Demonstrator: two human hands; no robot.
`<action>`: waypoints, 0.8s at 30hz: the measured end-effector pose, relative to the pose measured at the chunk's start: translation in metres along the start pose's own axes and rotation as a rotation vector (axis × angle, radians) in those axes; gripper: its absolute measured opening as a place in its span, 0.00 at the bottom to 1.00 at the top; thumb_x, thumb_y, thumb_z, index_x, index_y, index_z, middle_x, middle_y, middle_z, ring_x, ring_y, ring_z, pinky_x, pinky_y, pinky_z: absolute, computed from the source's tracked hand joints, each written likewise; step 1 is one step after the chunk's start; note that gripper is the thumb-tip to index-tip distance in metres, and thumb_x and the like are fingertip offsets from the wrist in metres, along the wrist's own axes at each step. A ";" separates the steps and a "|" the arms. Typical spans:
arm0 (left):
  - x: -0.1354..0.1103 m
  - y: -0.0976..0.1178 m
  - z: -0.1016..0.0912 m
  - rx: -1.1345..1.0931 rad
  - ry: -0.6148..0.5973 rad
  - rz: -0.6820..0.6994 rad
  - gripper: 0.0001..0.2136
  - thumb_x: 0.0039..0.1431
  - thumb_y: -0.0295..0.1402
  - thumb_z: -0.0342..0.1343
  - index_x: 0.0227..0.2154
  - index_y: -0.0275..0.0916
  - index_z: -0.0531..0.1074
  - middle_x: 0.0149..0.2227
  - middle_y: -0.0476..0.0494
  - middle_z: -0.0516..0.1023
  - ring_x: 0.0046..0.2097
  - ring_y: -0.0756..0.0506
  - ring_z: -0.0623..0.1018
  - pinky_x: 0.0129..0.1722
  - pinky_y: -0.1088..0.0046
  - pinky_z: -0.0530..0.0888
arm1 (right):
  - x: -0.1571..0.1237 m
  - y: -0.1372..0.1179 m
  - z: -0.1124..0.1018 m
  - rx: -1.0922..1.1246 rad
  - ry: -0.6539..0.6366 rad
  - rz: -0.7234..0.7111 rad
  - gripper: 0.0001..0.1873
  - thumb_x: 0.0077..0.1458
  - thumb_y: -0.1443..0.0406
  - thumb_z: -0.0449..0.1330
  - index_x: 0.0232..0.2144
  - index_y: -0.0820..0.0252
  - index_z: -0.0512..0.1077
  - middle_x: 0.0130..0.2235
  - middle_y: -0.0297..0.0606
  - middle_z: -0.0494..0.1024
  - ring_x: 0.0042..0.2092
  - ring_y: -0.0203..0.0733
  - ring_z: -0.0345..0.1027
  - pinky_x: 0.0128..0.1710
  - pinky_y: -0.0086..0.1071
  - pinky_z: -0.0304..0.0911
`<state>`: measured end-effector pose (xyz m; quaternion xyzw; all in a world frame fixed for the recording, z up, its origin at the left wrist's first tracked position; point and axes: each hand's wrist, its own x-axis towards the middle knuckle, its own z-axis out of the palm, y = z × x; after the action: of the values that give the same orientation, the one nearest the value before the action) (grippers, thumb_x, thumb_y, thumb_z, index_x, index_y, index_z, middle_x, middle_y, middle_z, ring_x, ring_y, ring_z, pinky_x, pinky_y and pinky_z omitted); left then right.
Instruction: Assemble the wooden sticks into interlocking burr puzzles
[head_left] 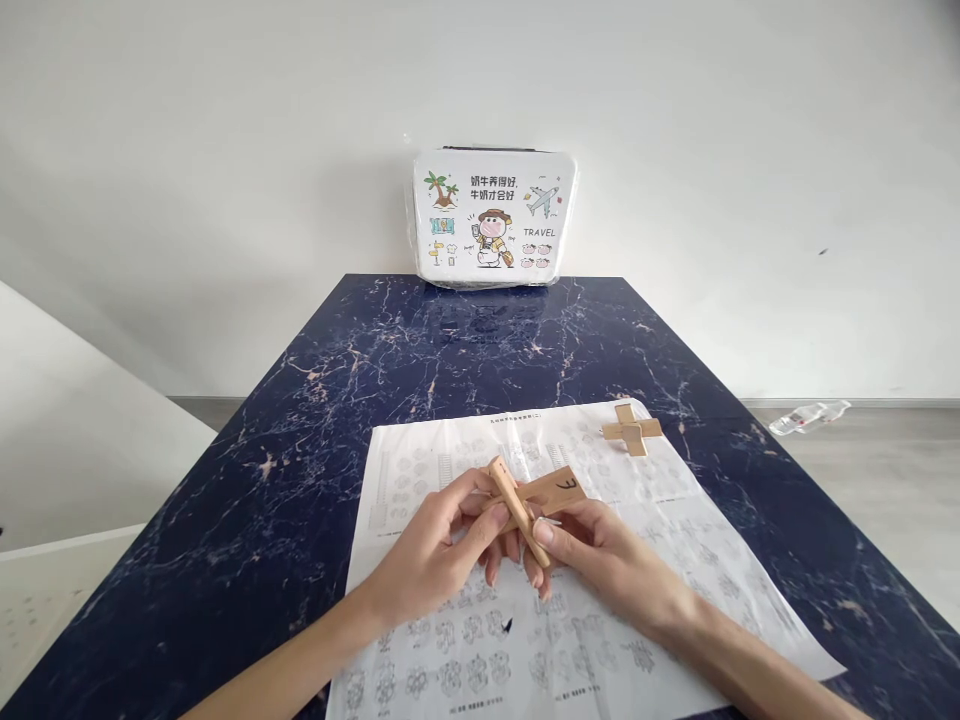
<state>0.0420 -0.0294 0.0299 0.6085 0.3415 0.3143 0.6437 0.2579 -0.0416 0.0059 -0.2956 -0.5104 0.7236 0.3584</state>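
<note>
Over the printed sheet, my left hand point(446, 535) has its thumb and fingers closed round a narrow wooden stick point(519, 510). The stick slants across a flat wooden puzzle piece point(559, 490) that carries a dark handwritten mark. My right hand point(604, 550) pinches the same pair of wooden pieces from the other side, its thumb beside the stick. My fingers partly hide where the two pieces meet, so I cannot tell how they join. A cross-shaped set of wooden pieces point(632, 430) lies on the sheet's upper right corner.
A creased instruction sheet point(420, 610) with rows of small drawings covers the near part of the dark blue marbled table point(300, 420). At the far edge stands a white cartoon-printed case point(450, 262) against the wall. Clear plastic packaging point(810, 416) lies beyond the table's right edge.
</note>
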 end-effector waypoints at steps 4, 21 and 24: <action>0.000 -0.001 -0.002 -0.030 -0.029 -0.005 0.15 0.77 0.46 0.54 0.52 0.39 0.74 0.33 0.47 0.77 0.27 0.51 0.73 0.29 0.74 0.74 | 0.001 0.006 -0.001 0.126 -0.050 -0.015 0.20 0.67 0.48 0.67 0.38 0.59 0.79 0.30 0.34 0.75 0.31 0.37 0.69 0.35 0.34 0.72; 0.001 -0.008 -0.005 -0.105 -0.097 0.008 0.16 0.77 0.44 0.54 0.59 0.42 0.72 0.37 0.45 0.81 0.25 0.52 0.74 0.27 0.76 0.75 | -0.002 0.013 -0.006 0.256 -0.079 -0.031 0.15 0.69 0.54 0.67 0.45 0.60 0.79 0.32 0.35 0.77 0.30 0.34 0.71 0.32 0.28 0.71; -0.001 -0.009 -0.009 -0.104 -0.097 0.016 0.17 0.78 0.44 0.53 0.61 0.41 0.71 0.36 0.45 0.81 0.25 0.52 0.76 0.28 0.74 0.76 | -0.004 0.007 -0.005 0.078 -0.067 -0.092 0.18 0.69 0.53 0.66 0.53 0.57 0.75 0.33 0.35 0.78 0.28 0.36 0.74 0.31 0.31 0.75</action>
<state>0.0338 -0.0253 0.0211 0.5914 0.2883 0.3070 0.6877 0.2627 -0.0437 -0.0022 -0.2333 -0.5066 0.7350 0.3855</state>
